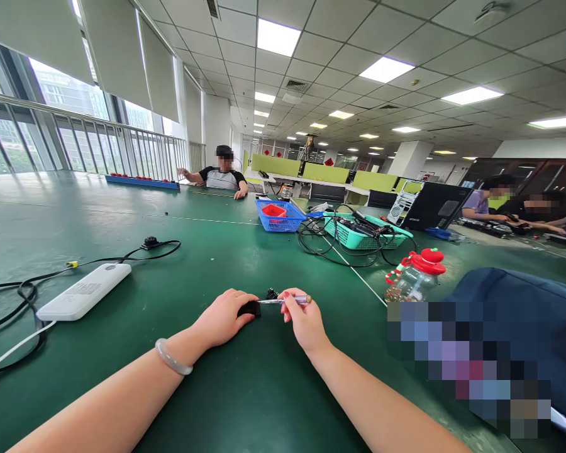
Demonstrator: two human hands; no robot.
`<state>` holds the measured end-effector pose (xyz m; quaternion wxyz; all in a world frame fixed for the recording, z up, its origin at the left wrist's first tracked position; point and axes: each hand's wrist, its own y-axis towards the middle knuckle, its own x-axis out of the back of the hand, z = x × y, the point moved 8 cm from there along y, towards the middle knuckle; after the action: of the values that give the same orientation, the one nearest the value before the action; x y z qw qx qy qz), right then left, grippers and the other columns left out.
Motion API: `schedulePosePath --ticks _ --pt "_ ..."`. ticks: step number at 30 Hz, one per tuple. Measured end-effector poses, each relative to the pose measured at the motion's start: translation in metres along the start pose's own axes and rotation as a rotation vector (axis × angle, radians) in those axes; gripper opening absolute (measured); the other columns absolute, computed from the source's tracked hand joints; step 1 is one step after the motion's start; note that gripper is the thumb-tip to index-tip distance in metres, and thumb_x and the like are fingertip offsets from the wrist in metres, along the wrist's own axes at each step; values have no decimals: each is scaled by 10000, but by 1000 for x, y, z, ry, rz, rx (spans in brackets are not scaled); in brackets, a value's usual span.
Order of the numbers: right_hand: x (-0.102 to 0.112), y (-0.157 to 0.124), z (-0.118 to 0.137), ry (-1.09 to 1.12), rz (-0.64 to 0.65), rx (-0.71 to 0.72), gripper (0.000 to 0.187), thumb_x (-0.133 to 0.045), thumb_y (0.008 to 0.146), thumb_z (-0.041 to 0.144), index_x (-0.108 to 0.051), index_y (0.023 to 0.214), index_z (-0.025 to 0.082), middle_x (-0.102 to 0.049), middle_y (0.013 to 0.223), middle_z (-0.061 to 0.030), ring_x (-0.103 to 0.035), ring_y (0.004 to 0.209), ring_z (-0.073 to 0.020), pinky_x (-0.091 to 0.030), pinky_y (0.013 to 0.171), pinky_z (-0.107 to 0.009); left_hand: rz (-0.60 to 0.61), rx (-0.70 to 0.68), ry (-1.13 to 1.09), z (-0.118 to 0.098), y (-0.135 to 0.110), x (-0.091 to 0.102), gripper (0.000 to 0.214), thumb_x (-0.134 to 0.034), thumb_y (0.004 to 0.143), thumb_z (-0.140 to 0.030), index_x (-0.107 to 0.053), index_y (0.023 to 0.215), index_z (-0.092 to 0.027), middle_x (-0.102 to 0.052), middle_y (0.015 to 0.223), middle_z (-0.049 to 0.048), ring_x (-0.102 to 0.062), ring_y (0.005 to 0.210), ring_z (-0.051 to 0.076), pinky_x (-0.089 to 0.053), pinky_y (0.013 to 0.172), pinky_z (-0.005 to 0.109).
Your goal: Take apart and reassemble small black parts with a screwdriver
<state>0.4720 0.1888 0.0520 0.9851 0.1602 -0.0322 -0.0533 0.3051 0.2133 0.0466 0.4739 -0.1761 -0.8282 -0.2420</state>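
My left hand is closed around a small black block-like part and steadies it on the green tabletop. A pale bangle circles that wrist. In my right hand is a screwdriver with a clear purplish handle, pinched between thumb and fingers. It lies nearly level, its thin shaft pointing left, and the tip meets the right side of the black part; whether it sits in a screw I cannot tell. Just beyond the shaft is a little heap of small black pieces, too small to make out.
On the left lie a white power adapter and black cables. Ahead stand a blue basket and a green basket full of cables. To the right are a red-lidded jar and dark blue fabric. Other people sit farther off.
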Motion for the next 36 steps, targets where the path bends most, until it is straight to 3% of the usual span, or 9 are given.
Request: schedulePosePath --ticks 4,12,22,31,36 --pt "-3 -1 0 -15 32 -16 352 -528 847 507 -620 780 174 -530 603 14 -475 489 -106 -397 489 -246 7 7 -2 0 0 -1 368 -524 873 -356 -601 1221 -262 -660 1207 60 -562 1124 261 -442 1025 440" --pt "4 -1 0 -55 -37 0 346 -518 861 501 -624 776 183 -527 597 17 -485 494 -112 -398 477 -243 -12 -2 11 0 0 1 365 -495 890 -372 -611 1217 -260 -660 1210 64 -566 1123 251 -447 1022 425" --pt "-5 0 -5 -93 69 -41 315 -519 840 483 -614 773 190 -520 593 22 -484 486 -117 -394 489 -249 0 6 14 1 0 0 386 -527 872 -363 -600 1236 -259 -663 1217 58 -555 1143 256 -436 1034 426" --pt "-6 -10 20 -283 77 160 298 -461 911 419 -616 769 208 -543 622 8 -506 560 -138 -408 546 -252 23 19 18 1 0 -1 396 -533 875 -358 -587 1253 -254 -656 1233 55 -548 1164 256 -432 1042 427" --pt "-12 -12 21 -279 145 166 309 -456 915 423 -599 747 207 -539 604 12 -509 553 -139 -412 559 -254 46 22 29 0 0 -1 410 -556 864 -323 -577 1266 -247 -653 1240 59 -546 1167 259 -430 1043 426"
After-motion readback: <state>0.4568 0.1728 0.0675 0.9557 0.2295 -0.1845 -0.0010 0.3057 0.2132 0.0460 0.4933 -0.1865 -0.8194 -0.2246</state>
